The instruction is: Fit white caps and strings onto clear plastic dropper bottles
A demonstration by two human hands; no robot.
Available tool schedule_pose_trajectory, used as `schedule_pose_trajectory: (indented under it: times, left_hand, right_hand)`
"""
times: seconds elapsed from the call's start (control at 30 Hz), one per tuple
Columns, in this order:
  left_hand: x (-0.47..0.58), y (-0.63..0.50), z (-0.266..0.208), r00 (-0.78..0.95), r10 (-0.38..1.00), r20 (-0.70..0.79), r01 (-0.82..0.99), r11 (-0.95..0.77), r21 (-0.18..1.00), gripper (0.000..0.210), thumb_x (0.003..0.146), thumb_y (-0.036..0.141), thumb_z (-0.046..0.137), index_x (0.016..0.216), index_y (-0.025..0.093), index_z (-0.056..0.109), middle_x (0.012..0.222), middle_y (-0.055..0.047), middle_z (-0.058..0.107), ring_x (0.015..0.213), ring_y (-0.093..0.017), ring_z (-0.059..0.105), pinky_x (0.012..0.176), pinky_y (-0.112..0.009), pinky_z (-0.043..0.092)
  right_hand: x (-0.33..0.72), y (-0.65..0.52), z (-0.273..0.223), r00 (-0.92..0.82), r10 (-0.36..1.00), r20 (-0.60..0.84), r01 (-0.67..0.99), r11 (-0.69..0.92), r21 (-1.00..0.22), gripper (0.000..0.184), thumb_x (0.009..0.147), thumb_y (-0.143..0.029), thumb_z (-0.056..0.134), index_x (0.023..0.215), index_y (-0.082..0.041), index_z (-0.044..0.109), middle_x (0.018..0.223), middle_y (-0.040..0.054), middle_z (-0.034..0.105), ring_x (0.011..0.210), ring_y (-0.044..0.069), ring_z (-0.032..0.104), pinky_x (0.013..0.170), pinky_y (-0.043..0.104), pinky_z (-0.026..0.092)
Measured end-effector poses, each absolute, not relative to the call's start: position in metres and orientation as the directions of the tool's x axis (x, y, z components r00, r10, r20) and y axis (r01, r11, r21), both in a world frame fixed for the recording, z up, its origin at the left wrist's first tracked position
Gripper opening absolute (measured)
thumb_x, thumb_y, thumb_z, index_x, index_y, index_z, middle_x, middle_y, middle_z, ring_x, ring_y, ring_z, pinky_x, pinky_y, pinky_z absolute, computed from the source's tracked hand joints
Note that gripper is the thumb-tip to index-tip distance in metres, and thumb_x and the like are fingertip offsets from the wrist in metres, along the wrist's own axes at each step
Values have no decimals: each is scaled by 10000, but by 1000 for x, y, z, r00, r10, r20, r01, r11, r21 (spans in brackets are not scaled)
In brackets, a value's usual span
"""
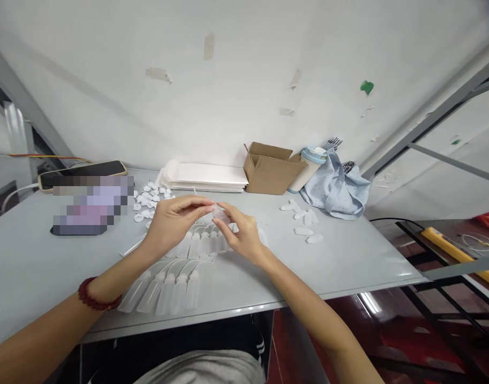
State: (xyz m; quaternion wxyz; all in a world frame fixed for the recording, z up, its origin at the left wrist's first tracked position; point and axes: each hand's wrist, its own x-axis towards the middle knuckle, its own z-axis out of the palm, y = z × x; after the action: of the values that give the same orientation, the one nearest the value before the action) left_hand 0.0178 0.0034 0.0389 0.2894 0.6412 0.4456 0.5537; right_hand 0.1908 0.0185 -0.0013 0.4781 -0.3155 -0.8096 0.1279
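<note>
Pinching a small see-through plastic piece (221, 213) between both hands here, held up over the middle of the grey table (336, 261). Left hand (172, 221) has thumb and index tips closed on its left edge, while the right hand (246, 234) grips it from the other side, thumb below, index on top. It's tiny and partly covered by fingers, so can't really make out its shape.

Under the hands there's a row of translucent bottles (205, 244) with thin tubes curving off the tops, and a second bunch, the front bottles (167, 298), sits nearer the table edge. Little white caps (148, 198) are heaped past the left hand, and some white oval pieces (304, 231) lie scattered off to the right. Along the wall: stacked white sheets (208, 175), an open cardboard box (270, 175), a blue-lidded cup (306, 169) and a pale blue bag (340, 192).
</note>
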Motion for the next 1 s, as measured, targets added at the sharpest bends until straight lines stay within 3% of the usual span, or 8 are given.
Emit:
schedule_pose_trajectory:
  times: [0.2, 0.33, 0.5, 0.6, 0.7, 0.8, 1.0]
  left_hand:
    - [17, 2, 37, -33, 731, 682, 392, -618, 682, 48, 804, 238, 689, 810, 212, 729, 868, -15, 747, 821, -167, 683, 765, -293, 563]
    - [20, 1, 36, 63, 641, 765, 450, -703, 551, 75, 833, 223, 654, 810, 211, 724, 851, -13, 741, 806, -166, 685, 764, -294, 551]
    - [13, 7, 39, -64, 760, 647, 475, -547, 690, 106, 824, 274, 635, 850, 204, 711, 886, -23, 732, 836, -176, 672, 788, -290, 548]
    - [2, 20, 32, -22, 874, 486, 555, -394, 733, 161, 815, 328, 603, 853, 210, 705, 913, -36, 733, 848, -199, 666, 775, -307, 543]
    - [-7, 34, 16, 163, 898, 409, 672, -404, 621, 229, 833, 349, 523, 879, 211, 701, 954, -66, 724, 866, -229, 654, 776, -351, 532]
    - [-9, 43, 1, 330, 863, 382, 710, -494, 502, 269, 805, 310, 487, 914, 205, 711, 944, -89, 701, 894, -262, 628, 813, -413, 512]
    - [-7, 46, -7, 432, 831, 352, 695, -555, 458, 301, 813, 324, 451, 885, 204, 718, 936, -106, 640, 937, -288, 585, 809, -442, 500]
  right_hand:
    - [188, 14, 3, -290, 767, 572, 273, 640, -719, 285, 913, -326, 543, 1162, -191, 567, 899, 51, 689, 720, 146, 685, 665, 256, 556]
    - [186, 11, 4, -284, 791, 542, 205, 602, -772, 286, 901, -336, 560, 1143, -183, 558, 834, 38, 683, 704, 150, 691, 654, 262, 559]
    - [189, 14, 8, -244, 809, 536, 221, 584, -781, 289, 895, -353, 565, 1126, -179, 557, 819, 32, 680, 680, 145, 696, 603, 236, 541]
    - [196, 20, 12, -192, 825, 532, 260, 565, -783, 309, 891, -372, 566, 1126, -172, 550, 786, 26, 662, 675, 155, 703, 504, 200, 491]
    - [204, 31, 11, -160, 829, 535, 298, 558, -775, 323, 885, -390, 566, 1123, -173, 550, 750, 15, 635, 670, 164, 705, 460, 190, 458]
    - [210, 40, 9, -156, 822, 548, 319, 567, -760, 309, 883, -387, 565, 1109, -176, 556, 723, -1, 616, 636, 151, 693, 528, 214, 496]
    - [210, 41, 4, -223, 817, 532, 362, 576, -733, 307, 890, -373, 544, 1113, -163, 572, 744, 8, 619, 617, 131, 658, 577, 229, 508]
